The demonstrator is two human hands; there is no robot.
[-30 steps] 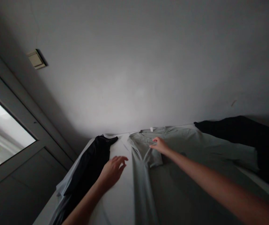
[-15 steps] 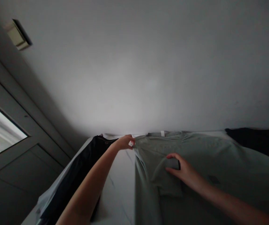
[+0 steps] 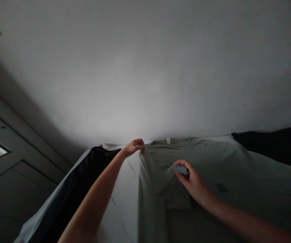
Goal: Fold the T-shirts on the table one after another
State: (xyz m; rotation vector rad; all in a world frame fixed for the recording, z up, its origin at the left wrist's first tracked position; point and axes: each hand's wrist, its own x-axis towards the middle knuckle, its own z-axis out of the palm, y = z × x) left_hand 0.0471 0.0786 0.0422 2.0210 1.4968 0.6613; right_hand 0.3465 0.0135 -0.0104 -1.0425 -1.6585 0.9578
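Note:
A grey-green shirt [image 3: 206, 162] lies spread out, its collar with a white label toward the wall and a small dark print on the chest. My left hand [image 3: 134, 146] pinches the shirt at the shoulder seam on the left. In my right hand [image 3: 192, 177] is a small grey cylindrical device [image 3: 180, 169] with a dark end, gripped between thumb and fingers. Its pale end rests on or just over the cloth near the sleeve; contact is hard to tell. What kind of device it is does not show clearly.
A dark garment [image 3: 84, 179] lies along the left edge of the white marbled surface [image 3: 120, 199]. Black cloth [image 3: 274, 145] sits at the far right. Behind rises a plain wall [image 3: 147, 67], with a panelled door [image 3: 16, 182] on the left.
My right hand has shifted slightly left and up, and the grey device shows more clearly. My left hand still pinches the shoulder. The whole view has turned a little to the right.

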